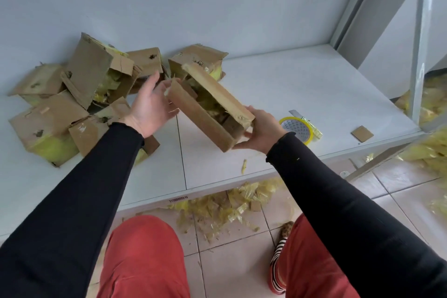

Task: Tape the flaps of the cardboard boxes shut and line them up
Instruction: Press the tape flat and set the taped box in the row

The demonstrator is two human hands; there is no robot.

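Observation:
A small brown cardboard box (205, 116) with open, torn flaps hangs tilted above the white table (278, 84). My right hand (260, 132) grips its near end, thumb on top and fingers underneath. At the box's far end my left hand (151, 104) is spread, palm facing the box, fingertips close to its corner. A roll of yellow tape (300, 128) lies on the table just right of my right hand, partly hidden by my wrist.
Several worn cardboard boxes (72, 104) with yellow tape scraps lie heaped at the table's left and back. One more box (198, 60) sits behind the held one. A cardboard scrap (362, 133) lies near the right edge. Yellow tape shreds (217, 208) litter the tiled floor.

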